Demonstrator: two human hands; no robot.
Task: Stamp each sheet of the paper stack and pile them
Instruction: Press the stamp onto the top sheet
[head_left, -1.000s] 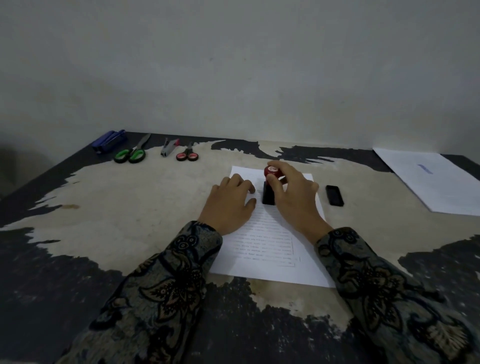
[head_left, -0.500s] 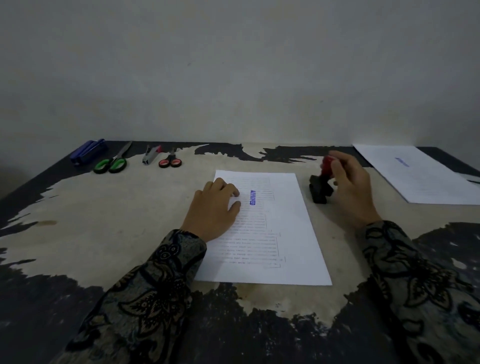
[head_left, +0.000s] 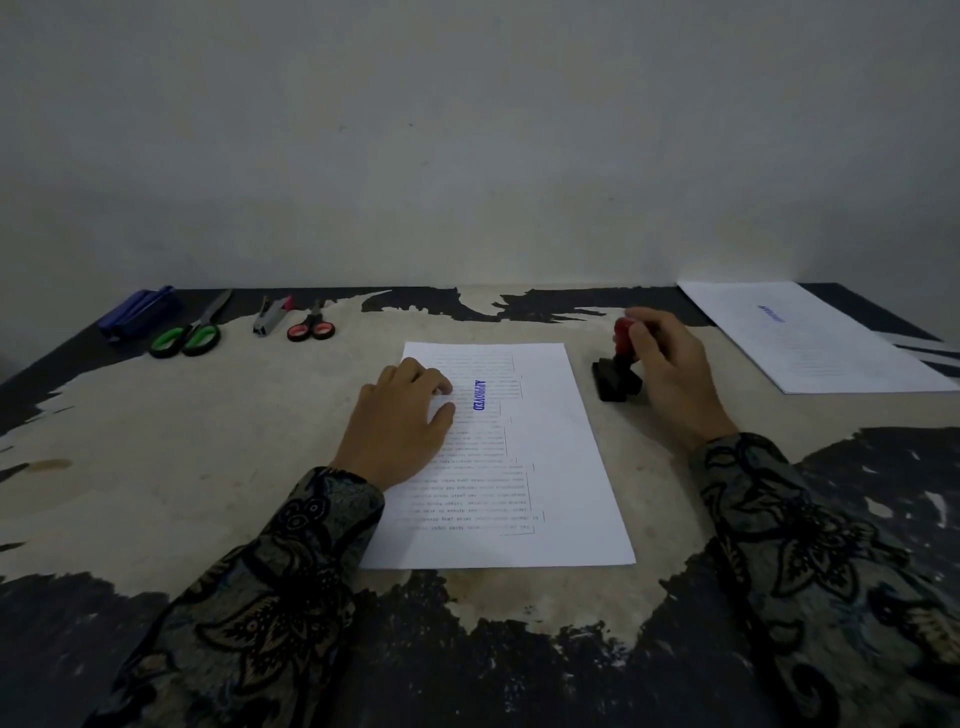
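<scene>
A printed white sheet (head_left: 550, 467) lies in the middle of the table and bears a blue "APPROVED" mark (head_left: 479, 395) near its top. My left hand (head_left: 402, 423) rests flat on the sheet's left side, fingers beside the mark. To the right of the sheet, my right hand (head_left: 670, 371) grips the red handle of the stamp (head_left: 621, 358), whose black base sits on a black ink pad on the table. A pile of stamped sheets (head_left: 810, 338) lies at the far right.
Along the back left edge lie a blue stapler (head_left: 137, 312), green-handled scissors (head_left: 189, 335), a grey staple remover (head_left: 270, 317) and small red-handled scissors (head_left: 311, 327). The table (head_left: 182, 441) is worn, with peeling dark patches. A plain wall stands behind it.
One second ago the stamp was pressed on the sheet's top. My right hand lifted it and carried it right to the ink pad, uncovering the blue mark. My left hand stayed on the sheet.
</scene>
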